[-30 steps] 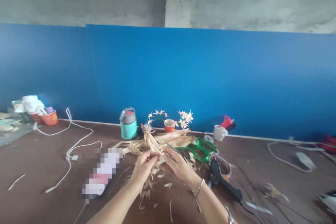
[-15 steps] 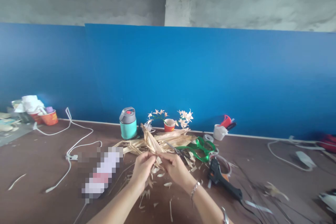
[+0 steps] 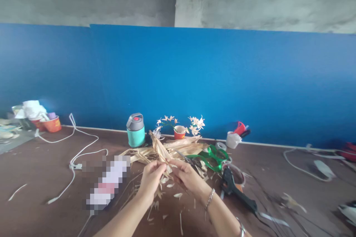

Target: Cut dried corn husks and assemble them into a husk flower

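Note:
Both my hands meet over the brown table (image 3: 41, 177), in front of a heap of dried straw-coloured husk strips (image 3: 172, 148). My left hand (image 3: 151, 177) pinches a small husk piece (image 3: 167, 168) between thumb and fingers. My right hand (image 3: 186, 176), a bracelet at its wrist, is closed on the same piece from the right. Small husk scraps (image 3: 167, 187) lie on the table below the hands. Scissors (image 3: 189, 160) rest on the heap just beyond my right hand.
A black glue gun (image 3: 236, 190) lies to the right, green ribbon (image 3: 213, 157) behind it. A teal flask (image 3: 135, 130), a red cup with paper flowers (image 3: 179, 129) and a white cup (image 3: 232, 140) stand by the blue wall. White cables (image 3: 80, 152) run at left.
My hands have drawn closer together on the husk piece, and the right hand has shifted slightly left. Nothing else has moved.

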The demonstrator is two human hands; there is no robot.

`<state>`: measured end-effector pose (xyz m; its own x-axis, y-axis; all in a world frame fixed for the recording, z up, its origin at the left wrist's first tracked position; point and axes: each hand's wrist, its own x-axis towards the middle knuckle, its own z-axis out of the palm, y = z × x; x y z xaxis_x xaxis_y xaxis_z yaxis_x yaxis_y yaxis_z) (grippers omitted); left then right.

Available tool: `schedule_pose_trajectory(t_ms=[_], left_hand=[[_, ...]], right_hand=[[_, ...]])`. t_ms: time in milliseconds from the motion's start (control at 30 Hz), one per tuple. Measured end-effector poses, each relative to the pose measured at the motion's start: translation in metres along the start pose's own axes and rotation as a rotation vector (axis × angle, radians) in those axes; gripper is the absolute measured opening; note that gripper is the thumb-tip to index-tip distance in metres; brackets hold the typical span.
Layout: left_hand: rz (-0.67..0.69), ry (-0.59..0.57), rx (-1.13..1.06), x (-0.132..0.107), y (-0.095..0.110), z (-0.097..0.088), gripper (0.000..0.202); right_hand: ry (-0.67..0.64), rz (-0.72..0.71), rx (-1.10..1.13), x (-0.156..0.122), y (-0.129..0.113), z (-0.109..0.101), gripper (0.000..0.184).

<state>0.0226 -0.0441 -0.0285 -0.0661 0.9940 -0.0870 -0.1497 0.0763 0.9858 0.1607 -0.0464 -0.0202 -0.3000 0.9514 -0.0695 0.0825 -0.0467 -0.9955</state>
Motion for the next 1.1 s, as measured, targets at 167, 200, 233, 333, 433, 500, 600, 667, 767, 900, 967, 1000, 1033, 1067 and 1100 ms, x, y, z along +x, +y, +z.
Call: schedule_pose_trajectory(t_ms=[167, 200, 233, 333, 433, 500, 600, 667, 767, 900, 967, 1000, 1033, 1067, 1100], left_hand=[[0.025, 0.032, -0.057, 0.003, -0.009, 0.001, 0.014], [0.028, 0.037, -0.069, 0.004, -0.011, 0.001, 0.014], [0.027, 0.042, -0.077, 0.004, -0.013, 0.001, 0.015], [0.009, 0.061, -0.062, 0.004, -0.015, 0.001, 0.016], [0.012, 0.075, 0.017, 0.000, -0.010, 0.001, 0.018], [0.042, 0.066, 0.064, -0.002, -0.005, 0.001, 0.020], [0.056, 0.083, 0.086, -0.003, 0.000, 0.000, 0.021], [0.035, 0.080, 0.061, -0.001, 0.000, -0.001, 0.021], [0.007, 0.056, 0.010, 0.002, -0.002, -0.001, 0.020], [0.018, 0.063, -0.003, 0.002, -0.003, -0.001, 0.018], [0.008, 0.060, -0.021, 0.002, -0.004, -0.001, 0.017], [0.004, 0.062, -0.031, 0.002, -0.004, 0.000, 0.017], [0.003, 0.067, -0.038, 0.002, -0.005, 0.000, 0.016], [0.003, 0.073, -0.043, 0.002, -0.006, 0.000, 0.016], [0.003, 0.079, -0.047, 0.002, -0.007, 0.000, 0.016]], right_hand=[[0.084, -0.267, -0.298, 0.002, 0.009, 0.006, 0.036], [0.106, -0.307, -0.377, 0.001, 0.011, 0.007, 0.038], [0.127, -0.337, -0.462, 0.000, 0.012, 0.009, 0.040], [0.172, -0.347, -0.714, -0.003, 0.015, 0.010, 0.053], [0.211, -0.275, -0.882, -0.003, 0.015, 0.002, 0.060], [0.269, -0.238, -0.903, -0.001, 0.014, -0.005, 0.058], [0.370, -0.264, -0.691, 0.003, 0.011, -0.013, 0.047], [0.315, -0.223, -0.420, 0.004, 0.009, -0.011, 0.044], [0.088, -0.078, -0.077, 0.005, 0.011, -0.004, 0.048], [-0.019, -0.056, -0.003, 0.007, 0.017, -0.001, 0.043], [-0.019, -0.164, -0.110, 0.007, 0.018, -0.001, 0.040], [-0.006, -0.233, -0.195, 0.006, 0.018, -0.001, 0.040], [0.015, -0.295, -0.298, 0.005, 0.018, 0.000, 0.041], [0.041, -0.341, -0.417, 0.003, 0.017, 0.001, 0.045], [0.067, -0.366, -0.546, 0.002, 0.016, 0.002, 0.049]])
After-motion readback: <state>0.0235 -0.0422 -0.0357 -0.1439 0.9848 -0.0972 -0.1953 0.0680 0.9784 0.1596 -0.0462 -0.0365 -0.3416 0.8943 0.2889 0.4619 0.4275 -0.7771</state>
